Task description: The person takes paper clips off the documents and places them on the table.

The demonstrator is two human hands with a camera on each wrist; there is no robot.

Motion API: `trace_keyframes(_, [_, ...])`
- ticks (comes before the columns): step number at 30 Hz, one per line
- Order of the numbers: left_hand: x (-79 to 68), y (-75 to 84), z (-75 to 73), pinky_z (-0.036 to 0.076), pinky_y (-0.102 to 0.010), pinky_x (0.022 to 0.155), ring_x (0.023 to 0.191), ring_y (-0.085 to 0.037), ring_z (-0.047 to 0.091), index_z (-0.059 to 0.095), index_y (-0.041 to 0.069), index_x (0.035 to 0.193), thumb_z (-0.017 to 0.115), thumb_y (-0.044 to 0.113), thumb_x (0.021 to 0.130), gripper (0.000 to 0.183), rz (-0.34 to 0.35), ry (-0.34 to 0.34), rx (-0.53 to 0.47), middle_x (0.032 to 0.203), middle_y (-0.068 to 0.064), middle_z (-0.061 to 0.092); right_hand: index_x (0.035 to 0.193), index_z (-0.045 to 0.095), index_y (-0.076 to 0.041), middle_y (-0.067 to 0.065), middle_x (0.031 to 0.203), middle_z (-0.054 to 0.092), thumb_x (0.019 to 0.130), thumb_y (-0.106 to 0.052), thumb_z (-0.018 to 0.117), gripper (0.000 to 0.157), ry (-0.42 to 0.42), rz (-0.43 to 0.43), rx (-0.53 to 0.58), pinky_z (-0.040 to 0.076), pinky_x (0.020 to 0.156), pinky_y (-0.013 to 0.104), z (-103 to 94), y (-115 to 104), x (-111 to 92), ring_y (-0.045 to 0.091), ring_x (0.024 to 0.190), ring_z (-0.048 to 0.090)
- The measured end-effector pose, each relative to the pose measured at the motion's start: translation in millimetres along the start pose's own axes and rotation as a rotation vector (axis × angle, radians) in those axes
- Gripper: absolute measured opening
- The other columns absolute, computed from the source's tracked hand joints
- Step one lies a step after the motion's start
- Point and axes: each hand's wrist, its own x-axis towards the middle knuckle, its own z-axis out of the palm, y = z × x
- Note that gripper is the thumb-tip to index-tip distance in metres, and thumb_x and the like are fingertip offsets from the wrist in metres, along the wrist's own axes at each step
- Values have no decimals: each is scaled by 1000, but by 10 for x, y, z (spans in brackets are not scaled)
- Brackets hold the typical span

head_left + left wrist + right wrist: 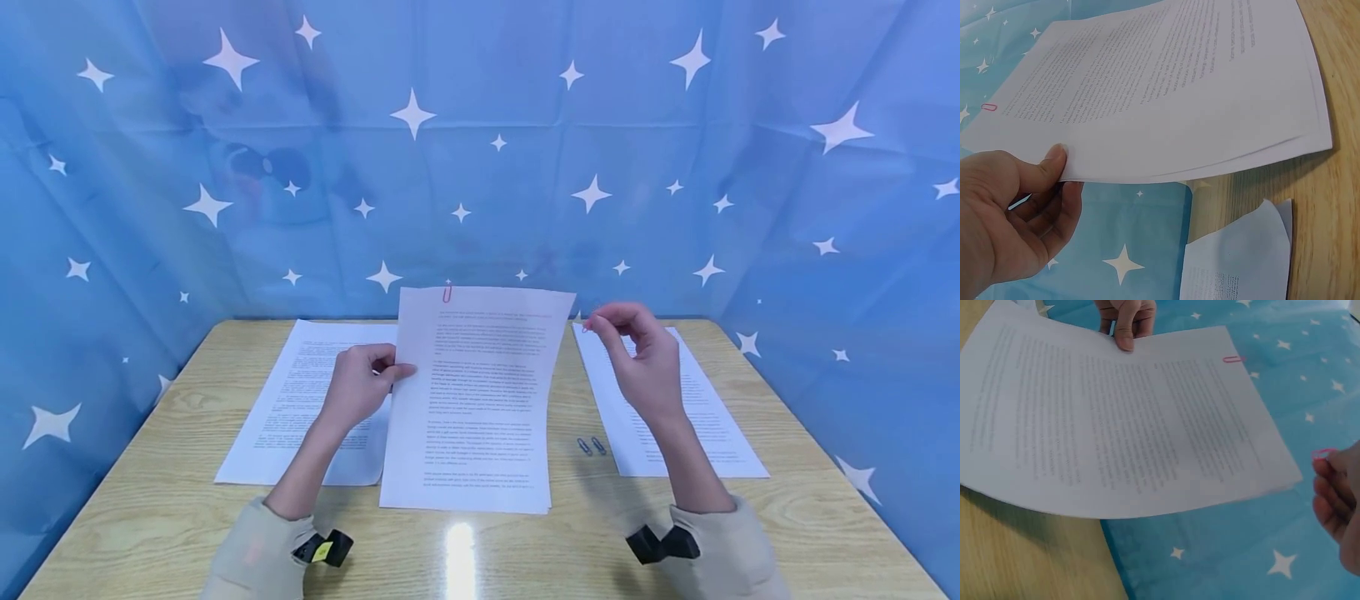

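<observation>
My left hand [363, 383] pinches the left edge of a stack of printed paper [480, 400], thumb in front and fingers behind. The sheets stand raised over the table, facing me. A pink paper clip [447, 293] sits on their top edge, left of the middle; it also shows in both wrist views. Off the stack's upper right corner, my right hand [645, 358] pinches a second pink paper clip [1324, 452] between thumb and index finger. That clip is apart from the paper. In the left wrist view the thumb [1054, 164] presses on the sheet near its edge.
Printed sheets [277, 417] lie on the table at the left, partly behind the left arm. More sheets [697, 417] lie at the right beneath the right hand. Two blue paper clips [591, 447] rest beside them. A blue star-patterned curtain [495, 192] hangs behind the table [810, 517].
</observation>
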Motion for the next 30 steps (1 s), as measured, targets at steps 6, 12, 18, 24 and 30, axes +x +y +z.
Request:
trace_keyframes(6, [5,-9,-13,43,-27,55,60,-18,56,76,1,86,75,2,89,4,3,0,-21,72,-6,69,104,68,6,17,95,68,92,11,66,13,-44,50,-86,46,77,13,-3,-12,-78,5,84,59])
trace_keyframes(12, [0,-15,-30,44,-26,55,61,-18,56,76,0,87,75,2,90,4,-6,-4,-31,74,-7,70,101,66,10,21,93,67,91,13,65,10,-101,101,-136,45,76,11,-52,-172,-112,5,80,58])
trace_keyframes(18, [1,-12,-31,45,-27,56,62,-19,57,76,0,88,75,3,90,4,-21,-4,-33,74,-6,70,104,69,4,13,93,69,92,9,68,13,-153,125,-172,45,75,10,-146,203,-232,5,80,59])
trace_keyframes(24, [7,-7,-35,45,-27,57,63,-19,58,76,0,89,75,3,90,3,-26,-4,-33,75,-7,70,103,70,-3,4,89,70,94,0,70,10,-218,135,-223,46,72,12,-231,410,-312,6,77,59])
trace_keyframes(30, [2,-10,-38,46,-28,58,64,-20,58,76,0,90,76,3,89,3,-40,-5,-42,76,-7,71,104,71,-6,4,87,70,95,-5,70,9,-315,152,-304,46,64,17,-292,489,-364,8,75,58])
